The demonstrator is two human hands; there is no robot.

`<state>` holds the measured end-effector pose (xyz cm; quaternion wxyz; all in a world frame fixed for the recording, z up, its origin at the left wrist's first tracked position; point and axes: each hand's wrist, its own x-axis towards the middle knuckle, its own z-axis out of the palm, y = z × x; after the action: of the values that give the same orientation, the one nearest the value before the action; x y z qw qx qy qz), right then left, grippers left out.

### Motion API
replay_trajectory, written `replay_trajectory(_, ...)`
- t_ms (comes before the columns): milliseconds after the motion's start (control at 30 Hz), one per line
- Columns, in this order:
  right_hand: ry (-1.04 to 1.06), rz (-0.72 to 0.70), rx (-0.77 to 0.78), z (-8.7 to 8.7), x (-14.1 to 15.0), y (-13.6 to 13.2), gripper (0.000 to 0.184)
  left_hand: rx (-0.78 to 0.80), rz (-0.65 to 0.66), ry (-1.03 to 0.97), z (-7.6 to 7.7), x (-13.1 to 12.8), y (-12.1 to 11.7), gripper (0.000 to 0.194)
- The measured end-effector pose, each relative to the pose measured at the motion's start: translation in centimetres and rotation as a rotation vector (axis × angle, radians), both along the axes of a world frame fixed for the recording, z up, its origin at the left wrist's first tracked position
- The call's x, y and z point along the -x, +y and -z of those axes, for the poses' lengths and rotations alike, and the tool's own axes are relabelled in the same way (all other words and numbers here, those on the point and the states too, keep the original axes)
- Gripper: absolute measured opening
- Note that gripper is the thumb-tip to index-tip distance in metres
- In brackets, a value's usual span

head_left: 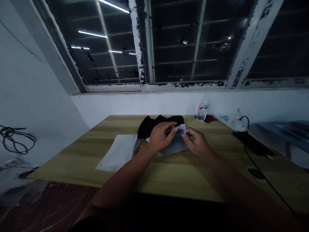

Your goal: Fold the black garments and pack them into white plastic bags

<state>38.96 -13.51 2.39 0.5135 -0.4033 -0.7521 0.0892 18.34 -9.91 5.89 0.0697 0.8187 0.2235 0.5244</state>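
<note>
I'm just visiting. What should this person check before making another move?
1. Left hand at the upper part of the translucent white sheet: ok.
2. Right hand at the sheet's right side: ok.
3. Sheet has an open mouth, like a bag: cannot tell.
4. Black cloth close by: ok, just beyond the left hand.
5. White stack on the table: ok, left of the sheet.
6. Water bottle apart from both hands: ok, standing near the far edge.

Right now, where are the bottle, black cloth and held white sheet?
Bottle (202,111): head view, mid-body.
Black cloth (146,126): head view, left part.
Held white sheet (172,147): head view, lower part.
</note>
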Motion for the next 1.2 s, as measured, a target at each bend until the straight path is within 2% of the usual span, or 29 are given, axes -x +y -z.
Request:
replay_trajectory(133, -0.007, -0.043, 0.001, 0.2, 0.6, -0.7, 0.014, -0.004, 0.059, -0.034, -0.5, -0.1, -0.5, 0.024)
replay_trajectory(300, 0.025, -0.140, -0.009, 0.3, 1.5, -1.1, 0.022, -0.056, 0.088, 0.032, -0.4, -0.4, -0.6, 0.016)
replay_trajectory(400, 0.061, -0.150, 0.021, 0.7, 1.6, -1.0, 0.029, -0.091, 0.105, 0.097, -0.5, -0.2, -0.6, 0.013)
replay_trajectory(567, 0.126, -0.105, 0.016, 0.4, 0.8, -0.7, 0.035, -0.057, 0.033, 0.209, -0.5, 1.0, 0.3, 0.015)
replay_trajectory(733, 0.270, -0.037, 0.055, -0.5, -2.3, 0.5, 0.043, 0.050, 0.003, 0.258, 0.0, 2.9, 2.5, 0.016)
replay_trajectory(867, 0.372, 0.102, 0.018, -0.8, -5.1, 1.8, 0.051, 0.180, -0.051, 0.213, 1.0, 3.9, 4.5, 0.018)
replay_trajectory(967, 0.364, 0.151, 0.012, -0.3, -5.7, 2.4, 0.049, 0.261, -0.038, 0.115, 2.0, 3.7, 5.0, 0.029)
replay_trajectory(1033, 0.345, 0.104, 0.053, 0.3, -5.3, 2.5, 0.045, 0.301, 0.001, 0.027, 2.6, 3.1, 4.8, 0.037)
replay_trajectory(1100, 0.270, -0.011, 0.111, 0.7, -4.8, 2.1, 0.041, 0.309, 0.048, -0.066, 2.9, 2.4, 4.3, 0.043)
replay_trajectory(1200, -0.030, -0.209, 0.161, 0.1, -4.5, 1.1, 0.040, 0.272, 0.124, -0.162, 2.9, 1.7, 3.4, 0.045)
